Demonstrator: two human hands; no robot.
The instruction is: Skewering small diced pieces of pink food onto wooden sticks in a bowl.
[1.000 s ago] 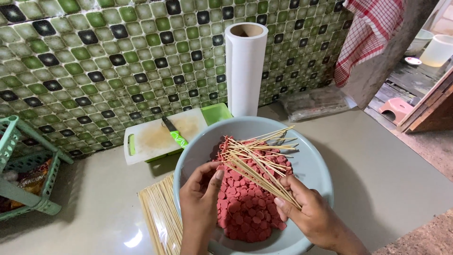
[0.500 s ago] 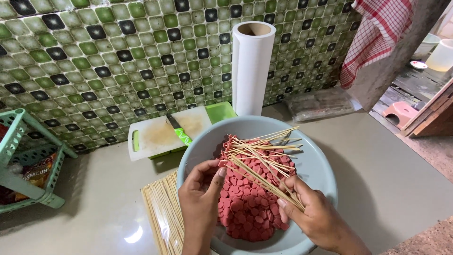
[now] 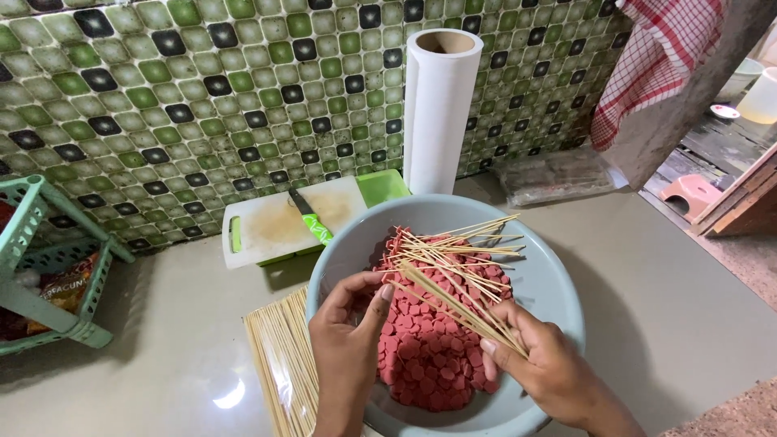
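Now the left hand [image 3: 346, 348] has lifted off the pink slices [image 3: 425, 356], fingers pinching one skewer tip, while the right hand [image 3: 544, 368] still pinches the skewer bunch [image 3: 453, 279] over the bowl [image 3: 550, 283], mid-frame.

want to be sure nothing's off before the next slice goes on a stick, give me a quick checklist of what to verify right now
1. Skewer bundle gripped: ok, the right hand holds its lower ends, tips fanned over the bowl.
2. One stick singled out: cannot tell, the left hand has fingertips at the bundle, but the sticks overlap.
3. Sausage slices within reach: ok, heaped in the bowl beneath both hands.
4. Spare skewers handy: ok, lying flat on the counter left of the bowl.
5. Knife out of the way: ok, resting on the cutting board behind the bowl.
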